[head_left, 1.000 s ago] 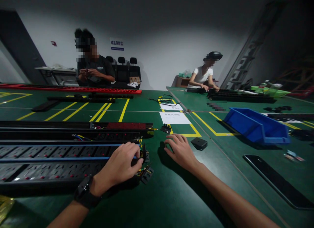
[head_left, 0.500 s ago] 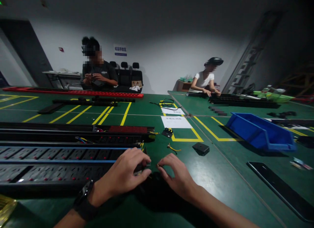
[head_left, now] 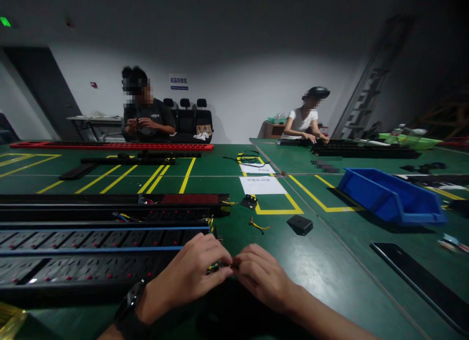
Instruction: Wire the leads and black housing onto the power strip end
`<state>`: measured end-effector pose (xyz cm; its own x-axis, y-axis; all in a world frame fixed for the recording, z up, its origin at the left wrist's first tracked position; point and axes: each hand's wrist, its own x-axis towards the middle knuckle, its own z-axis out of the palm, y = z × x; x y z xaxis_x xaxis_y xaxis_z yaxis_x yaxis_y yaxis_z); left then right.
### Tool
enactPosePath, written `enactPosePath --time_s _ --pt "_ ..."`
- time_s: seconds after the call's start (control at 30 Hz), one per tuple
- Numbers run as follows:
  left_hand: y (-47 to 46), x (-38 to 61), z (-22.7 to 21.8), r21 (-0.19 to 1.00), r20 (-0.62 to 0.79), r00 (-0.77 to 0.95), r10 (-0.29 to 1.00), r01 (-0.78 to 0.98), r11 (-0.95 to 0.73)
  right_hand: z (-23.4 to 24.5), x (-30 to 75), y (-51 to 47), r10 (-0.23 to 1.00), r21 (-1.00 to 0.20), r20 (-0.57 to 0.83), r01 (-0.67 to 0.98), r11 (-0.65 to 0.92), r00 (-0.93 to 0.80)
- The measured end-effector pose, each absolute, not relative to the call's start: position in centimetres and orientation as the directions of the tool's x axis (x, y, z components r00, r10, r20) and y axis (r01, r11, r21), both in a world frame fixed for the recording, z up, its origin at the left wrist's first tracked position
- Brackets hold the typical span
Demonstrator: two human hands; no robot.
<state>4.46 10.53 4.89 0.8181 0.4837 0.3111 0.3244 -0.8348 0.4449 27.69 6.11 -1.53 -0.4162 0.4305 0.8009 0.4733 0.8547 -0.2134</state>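
At the right end of the nearest power strip (head_left: 91,270), my left hand (head_left: 198,266) is closed in a pinch. Small green and yellow wires (head_left: 215,266) show between its thumb and fingers. My right hand (head_left: 262,276) meets it fingertip to fingertip, its fingers curled and pressed together. Whatever lies between the right fingertips is hidden. Behind the hands is another power strip (head_left: 98,239) with blue edging and red-dotted sockets. A short yellow wire piece (head_left: 258,225) and a black block (head_left: 300,224) lie beyond my right hand.
A blue bin (head_left: 392,196) and a black phone (head_left: 417,281) are on the right. White papers (head_left: 264,185) lie mid-table near a small black part (head_left: 249,201). Two people work across the table, behind a long red frame (head_left: 110,145) and black strips (head_left: 366,149).
My hands have come together; the right moved left and its fingers curled in. My left thumb and fingers have closed towards each other. The view has tilted slightly up.
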Motion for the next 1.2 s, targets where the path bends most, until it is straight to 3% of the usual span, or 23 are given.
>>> enactPosePath --time_s 0.17,0.27,0.33,0.43,0.5,0.9,1.2 --pt "14.4 4.7 6.8 0.445 0.283 0.78 0.558 0.408 -0.797 -2.4 29.9 7.8 0.556 -0.298 0.782 0.614 0.731 -0.283" --pt "18.1 4.8 7.8 0.351 0.265 0.706 0.657 0.563 -0.748 -2.7 30.7 8.3 0.598 -0.314 0.761 0.664 0.679 -0.252" --pt "20.1 5.0 8.1 0.25 0.24 0.667 0.705 0.659 -0.709 -2.7 30.7 8.3 0.613 -0.309 0.741 0.671 0.674 -0.275" --pt "21.7 5.6 8.1 0.007 0.158 0.644 0.749 0.758 -0.653 -2.8 30.5 8.4 0.616 -0.278 0.725 0.688 0.671 -0.308" --pt "22.0 6.0 8.0 -0.074 0.069 0.632 0.772 0.775 -0.628 -2.9 30.4 8.6 0.616 -0.265 0.725 0.7 0.663 -0.309" --pt "22.1 5.4 7.5 0.088 -0.044 0.599 0.8 0.8 -0.594 -3.4 30.4 9.1 0.674 -0.293 0.661 0.713 0.637 -0.33" --pt "23.0 5.1 6.2 0.108 -0.055 0.587 0.808 0.808 -0.579 -3.5 30.7 9.0 0.683 -0.285 0.647 0.723 0.629 -0.338"
